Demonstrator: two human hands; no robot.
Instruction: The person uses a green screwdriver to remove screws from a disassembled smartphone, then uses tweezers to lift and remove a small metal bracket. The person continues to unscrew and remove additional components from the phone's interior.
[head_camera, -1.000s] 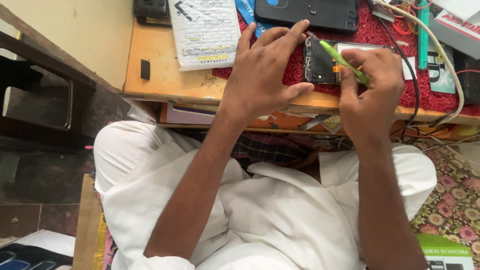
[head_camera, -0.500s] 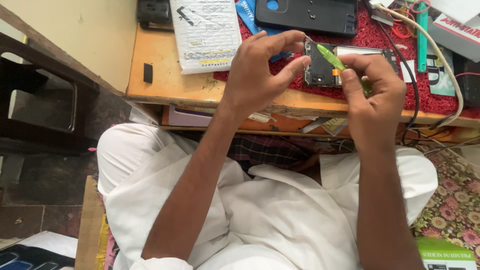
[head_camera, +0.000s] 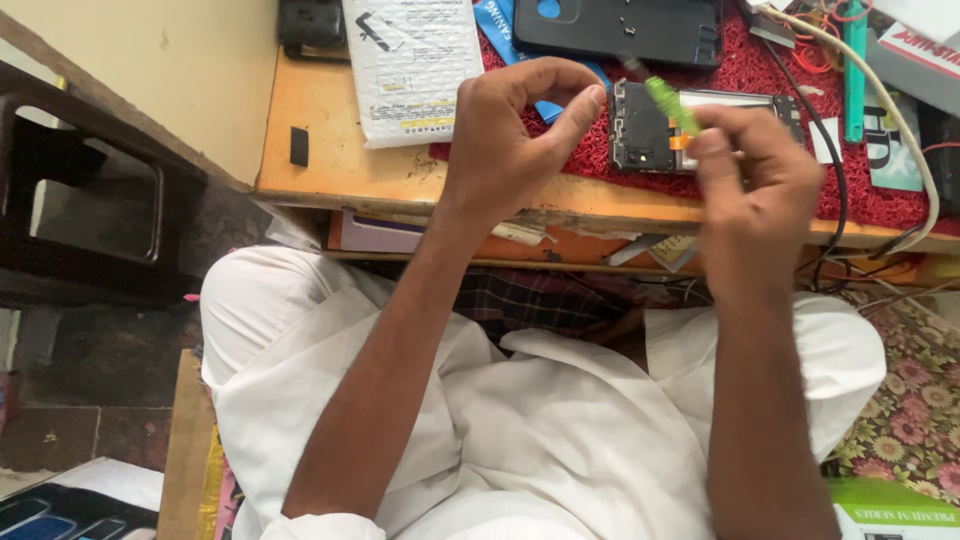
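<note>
An opened phone (head_camera: 655, 130) with bare circuit boards lies on a red mat (head_camera: 760, 75) on a wooden desk (head_camera: 330, 150). My right hand (head_camera: 755, 195) grips a small green-handled screwdriver (head_camera: 668, 100), its tip raised above the phone's upper left corner. My left hand (head_camera: 515, 135) hovers just left of the phone, thumb and fingers curled apart, holding nothing I can see. The phone's right end is partly hidden by my right hand.
A black phone back cover (head_camera: 620, 28) lies on the mat behind the phone. A white padded envelope (head_camera: 410, 65) and a small black piece (head_camera: 299, 146) lie on the desk's left part. Cables (head_camera: 880, 110) run at the right. A dark stool (head_camera: 80, 190) stands at the left.
My left hand has lifted off the phone and drawn back to the left. My right hand has raised the screwdriver, which now points up and to the left.
</note>
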